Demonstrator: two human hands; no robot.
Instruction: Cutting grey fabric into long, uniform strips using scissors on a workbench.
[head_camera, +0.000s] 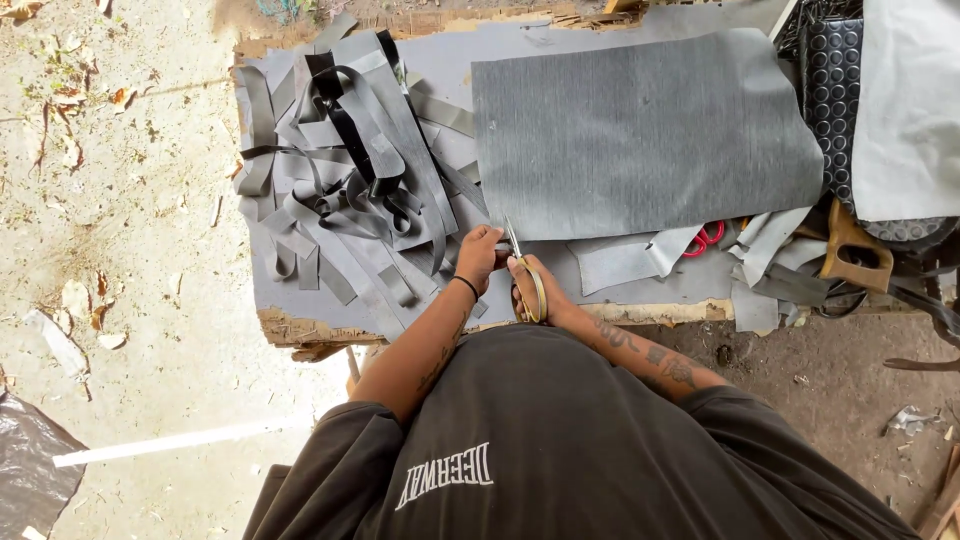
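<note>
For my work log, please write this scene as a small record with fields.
Left hand: holds the near edge of the grey sheet.
Right hand: closed on scissors, blades at the sheet edge.
Strips: grey and black pile, left of the sheet.
Table: worn board with ragged edge.
Red scissors: partly under scraps, right of the hands.
Saw handle: wooden, at far right.

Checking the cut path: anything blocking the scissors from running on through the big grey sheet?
Nothing visible. The yellow-handled scissors in the right hand sit at the large grey textured sheet's near edge; the left hand and the pile of grey strips lie beside the blades.
</note>
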